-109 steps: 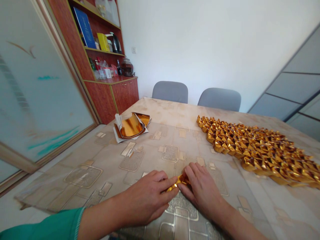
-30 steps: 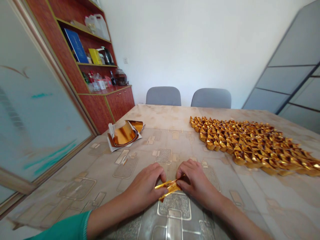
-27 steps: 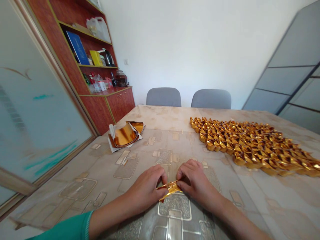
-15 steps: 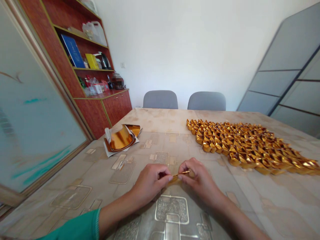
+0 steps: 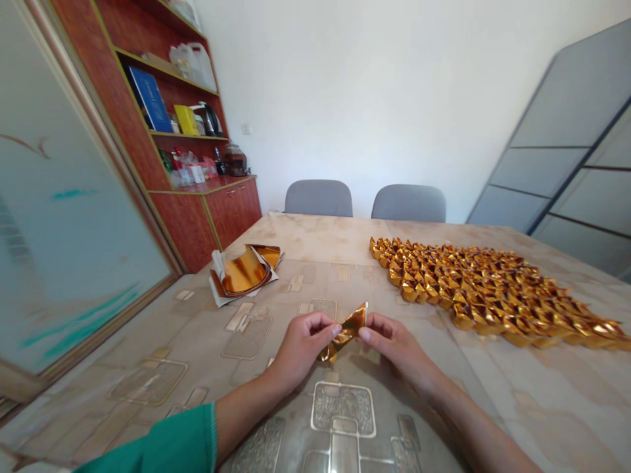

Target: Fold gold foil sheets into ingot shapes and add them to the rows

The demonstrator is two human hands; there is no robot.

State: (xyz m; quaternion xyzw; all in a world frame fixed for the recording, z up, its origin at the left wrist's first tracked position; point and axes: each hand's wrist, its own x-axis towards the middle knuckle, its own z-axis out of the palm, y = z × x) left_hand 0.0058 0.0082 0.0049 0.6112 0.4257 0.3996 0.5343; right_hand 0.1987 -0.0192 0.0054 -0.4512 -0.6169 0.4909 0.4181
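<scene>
A small piece of folded gold foil paper [image 5: 351, 323] is held just above the table between both hands, with one pointed corner up. My left hand [image 5: 303, 345] pinches it by its left side between thumb and fingers. Thumb and fingertips of my right hand [image 5: 394, 341] are closed at its right edge. Part of the foil's lower left end shows below my left thumb. To the right stand rows of folded gold foil pieces [image 5: 458, 282], set close together. A stack of gold foil sheets [image 5: 245, 272] with white paper lies at the left, its sheets curled.
A patterned cover lies over the table [image 5: 286, 238]. Two grey chairs [image 5: 319, 197] stand behind its far edge. At the left are a wooden cabinet [image 5: 231, 210] with filled shelves and a frosted glass panel [image 5: 73, 230]. Grey panels [image 5: 557, 118] lean at the right.
The foil has turned from a thin edge-on strip to show a wide face with a raised corner. My right hand has shifted slightly right. The view has moved slightly.
</scene>
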